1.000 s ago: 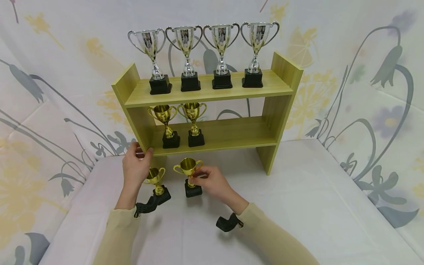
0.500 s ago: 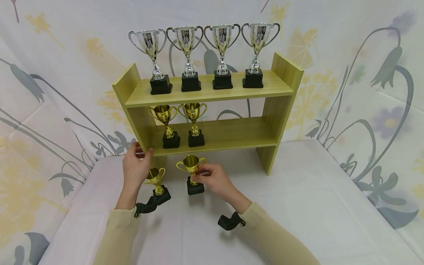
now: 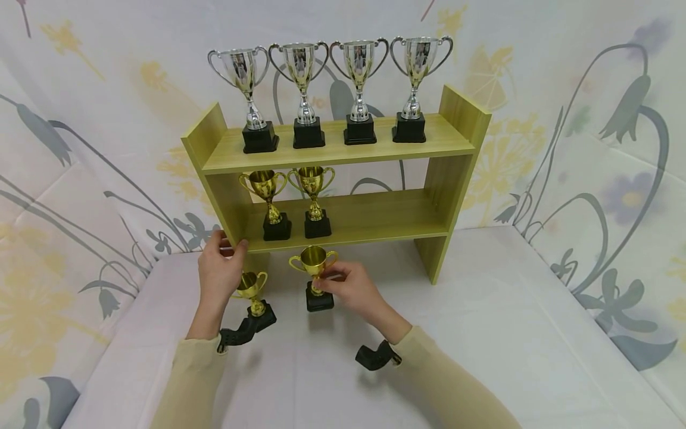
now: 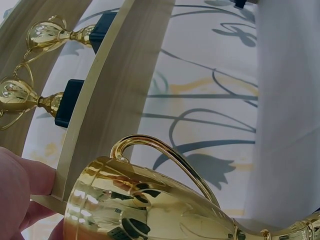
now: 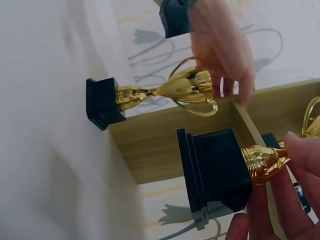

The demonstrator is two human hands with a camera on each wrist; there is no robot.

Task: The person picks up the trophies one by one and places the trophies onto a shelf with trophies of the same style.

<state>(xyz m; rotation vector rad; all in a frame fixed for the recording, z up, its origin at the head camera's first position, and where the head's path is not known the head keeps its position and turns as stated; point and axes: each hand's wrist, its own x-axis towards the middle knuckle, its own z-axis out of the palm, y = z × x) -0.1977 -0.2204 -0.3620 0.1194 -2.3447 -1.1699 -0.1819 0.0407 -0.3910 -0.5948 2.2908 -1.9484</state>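
In the head view my right hand (image 3: 354,292) pinches a small gold trophy cup (image 3: 313,259) by its stem, just below the middle shelf's front edge. The right wrist view shows this cup's black base (image 5: 220,170) hanging off the table, thumb and fingers about the stem. My left hand (image 3: 221,271) grips the left side panel of the wooden shelf rack (image 3: 386,214), thumb at the front. Close to the left wrist, another gold trophy cup (image 3: 250,287) stands on the table, partly hidden by that hand.
Two gold trophies (image 3: 317,223) stand at the left of the middle shelf. Several silver trophies (image 3: 359,89) line the top shelf. A white cloth (image 3: 482,333) covers the table, and a flower-patterned backdrop (image 3: 563,119) hangs behind.
My right hand has carried the gold trophy slightly right and upward, toward the middle shelf's edge. The left hand stays on the side panel.
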